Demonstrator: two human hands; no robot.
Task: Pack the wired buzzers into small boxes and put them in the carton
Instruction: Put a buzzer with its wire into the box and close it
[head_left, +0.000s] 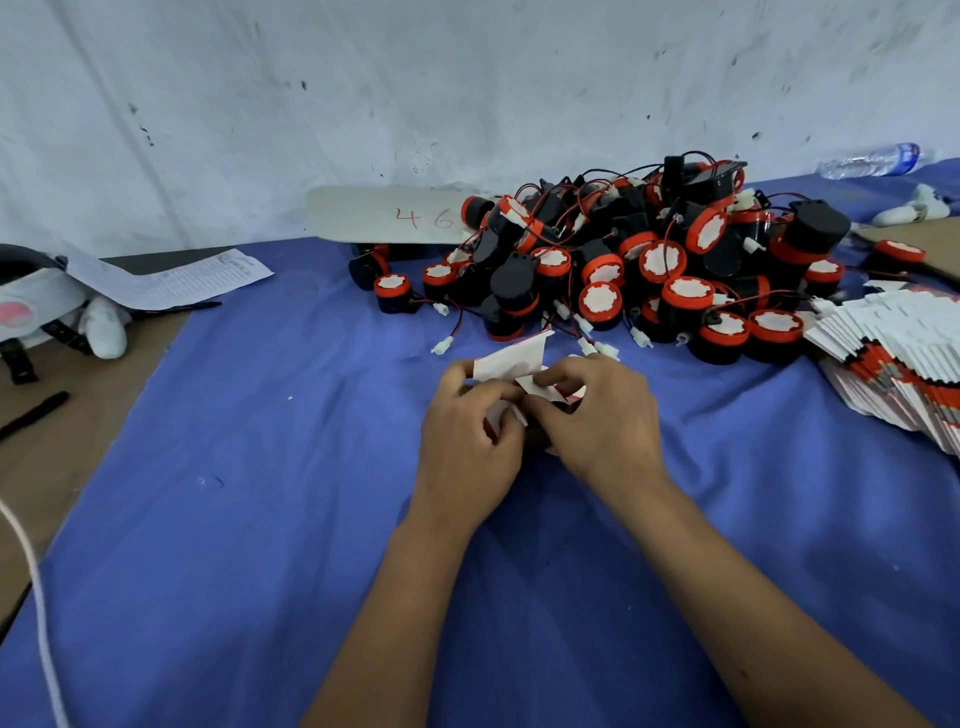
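A blue cloth (234, 493) is spread over the bench. A pile of wired buzzers (639, 265) is seen at upper right. At centre, a small box (511, 361) is held in the grip of left hand (470, 431) and right hand (597, 415), flap pointing to the top; its long axis cannot be told.

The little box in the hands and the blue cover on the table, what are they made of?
The little box looks like thin white card: its flaps fold flat and crisp. The blue cover looks like soft matte cloth, since it lies in gentle wrinkles.
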